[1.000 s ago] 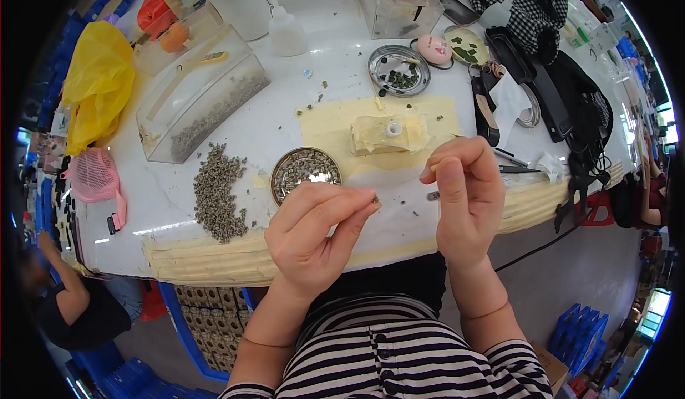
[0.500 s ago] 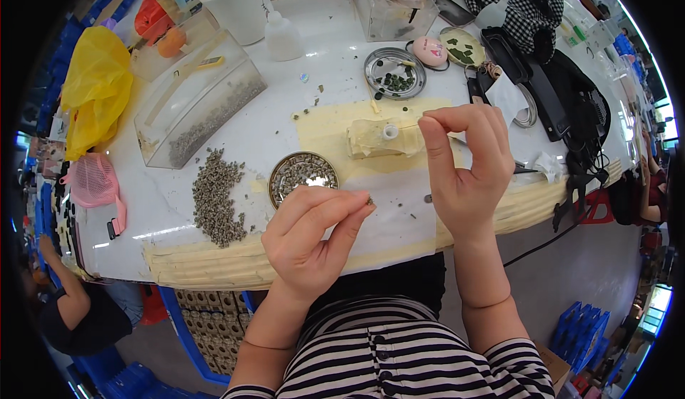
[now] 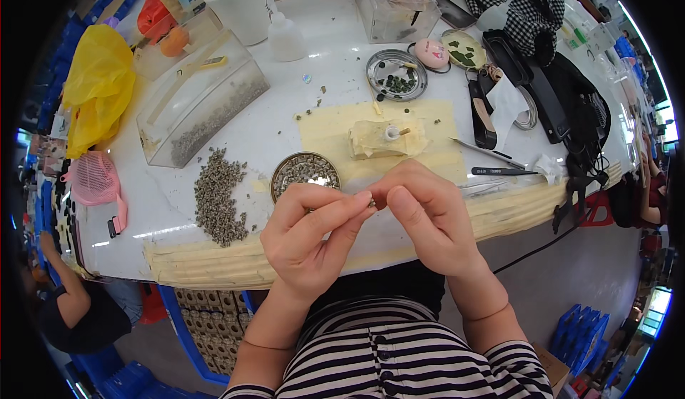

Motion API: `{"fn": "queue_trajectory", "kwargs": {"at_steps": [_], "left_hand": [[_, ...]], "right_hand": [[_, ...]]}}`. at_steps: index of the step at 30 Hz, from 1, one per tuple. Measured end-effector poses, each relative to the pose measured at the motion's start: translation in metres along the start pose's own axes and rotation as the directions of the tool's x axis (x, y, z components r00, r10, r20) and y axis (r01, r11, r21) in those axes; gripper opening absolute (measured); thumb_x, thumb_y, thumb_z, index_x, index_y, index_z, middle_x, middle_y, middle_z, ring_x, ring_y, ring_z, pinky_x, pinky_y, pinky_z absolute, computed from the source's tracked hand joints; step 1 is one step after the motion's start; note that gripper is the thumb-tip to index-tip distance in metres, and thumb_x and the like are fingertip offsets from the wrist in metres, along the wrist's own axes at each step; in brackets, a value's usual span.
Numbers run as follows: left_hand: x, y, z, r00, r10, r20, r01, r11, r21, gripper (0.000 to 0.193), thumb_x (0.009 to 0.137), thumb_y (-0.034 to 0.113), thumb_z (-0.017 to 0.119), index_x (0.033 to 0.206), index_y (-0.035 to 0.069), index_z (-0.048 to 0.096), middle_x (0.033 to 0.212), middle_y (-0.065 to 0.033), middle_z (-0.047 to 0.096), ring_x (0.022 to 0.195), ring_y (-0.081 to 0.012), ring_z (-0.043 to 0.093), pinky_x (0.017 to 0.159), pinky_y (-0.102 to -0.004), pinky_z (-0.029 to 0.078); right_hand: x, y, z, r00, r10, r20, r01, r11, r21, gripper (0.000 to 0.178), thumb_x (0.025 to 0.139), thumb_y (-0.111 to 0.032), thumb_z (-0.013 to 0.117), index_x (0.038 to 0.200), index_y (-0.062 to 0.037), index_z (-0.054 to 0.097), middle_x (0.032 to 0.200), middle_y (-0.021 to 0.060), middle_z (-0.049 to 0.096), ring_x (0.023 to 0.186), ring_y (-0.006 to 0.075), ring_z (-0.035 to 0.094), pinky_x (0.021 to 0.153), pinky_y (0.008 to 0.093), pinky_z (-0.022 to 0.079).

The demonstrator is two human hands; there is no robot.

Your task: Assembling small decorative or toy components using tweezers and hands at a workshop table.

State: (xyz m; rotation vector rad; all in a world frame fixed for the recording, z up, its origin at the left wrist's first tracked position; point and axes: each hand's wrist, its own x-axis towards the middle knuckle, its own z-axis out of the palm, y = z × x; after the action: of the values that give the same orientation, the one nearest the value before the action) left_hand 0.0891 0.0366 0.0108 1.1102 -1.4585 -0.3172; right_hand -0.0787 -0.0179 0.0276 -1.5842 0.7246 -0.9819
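Observation:
My left hand (image 3: pixel 307 238) pinches a tiny greyish metal piece (image 3: pixel 372 203) between thumb and fingertips. My right hand (image 3: pixel 432 221) meets it there, thumb and forefinger closed at the same piece; its exact hold is partly hidden. Just beyond the hands sits a tape-wrapped block (image 3: pixel 367 144) with a short white tube and a thin tan stick (image 3: pixel 404 131) lying in its mouth. A round tin (image 3: pixel 274 192) of similar small metal pieces is behind my left hand, and a loose pile of them (image 3: pixel 219 199) spreads to its left.
A clear slanted bin (image 3: pixel 232 92) with more pieces stands at the left. Behind are a round metal dish (image 3: pixel 372 89) of dark green bits and a white squeeze bottle (image 3: pixel 285 37). Tweezers (image 3: pixel 503 171) lie to the right. Yellow tape covers the table's front edge (image 3: pixel 207 273).
My right hand has come down and left from beside the taped block to my left fingertips. The tan stick now rests in the white tube. My left hand has stayed nearly still.

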Motion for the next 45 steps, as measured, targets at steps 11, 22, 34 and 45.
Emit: {"fn": "queue_trajectory", "kwargs": {"at_steps": [11,22,34,45], "left_hand": [[-0.001,-0.001,0.001,1.0,0.004,-0.023,-0.003,0.999,0.049,0.028,0.073,-0.005,0.083,0.099,0.002,0.076,0.085,-0.0054,0.064,0.075,-0.0181,0.058,0.062,-0.0281,0.046],[0.002,-0.004,0.001,0.997,0.076,-0.009,-0.076,0.997,0.035,0.029,0.073,-0.005,0.082,0.1,0.002,0.076,0.086,-0.0048,0.065,0.075,-0.0184,0.059,0.063,-0.0285,0.047],[-0.001,0.0,0.002,0.999,0.001,-0.034,0.002,0.996,0.093,0.026,0.073,-0.004,0.082,0.098,0.002,0.075,0.085,-0.0053,0.065,0.075,-0.02,0.059,0.066,-0.0301,0.047],[0.002,0.0,0.001,0.999,0.043,-0.002,-0.043,0.998,0.039,0.023,0.075,-0.004,0.081,0.097,0.002,0.074,0.088,-0.0073,0.069,0.076,-0.0209,0.063,0.066,-0.0301,0.051]], "right_hand": [[-0.002,0.006,0.002,0.992,-0.072,-0.102,0.071,0.997,-0.015,0.009,0.093,-0.008,0.069,0.098,-0.0012,0.073,0.085,0.0033,0.066,0.074,0.009,0.054,0.067,0.0232,0.044],[-0.009,0.013,0.007,0.993,0.116,-0.005,-0.112,0.963,0.244,0.011,0.092,-0.006,0.07,0.102,-0.0012,0.074,0.087,0.0039,0.065,0.076,0.0097,0.054,0.068,0.0241,0.044],[-0.01,0.008,0.005,0.972,-0.189,-0.14,0.161,0.968,-0.193,0.012,0.088,-0.003,0.072,0.1,-0.0021,0.076,0.088,0.0071,0.066,0.077,0.0129,0.06,0.067,0.0261,0.049],[-0.012,0.009,0.006,0.993,0.11,-0.045,-0.095,0.961,0.26,0.011,0.093,-0.001,0.066,0.103,0.0033,0.07,0.093,0.0059,0.064,0.084,0.0112,0.056,0.077,0.0248,0.044]]}}
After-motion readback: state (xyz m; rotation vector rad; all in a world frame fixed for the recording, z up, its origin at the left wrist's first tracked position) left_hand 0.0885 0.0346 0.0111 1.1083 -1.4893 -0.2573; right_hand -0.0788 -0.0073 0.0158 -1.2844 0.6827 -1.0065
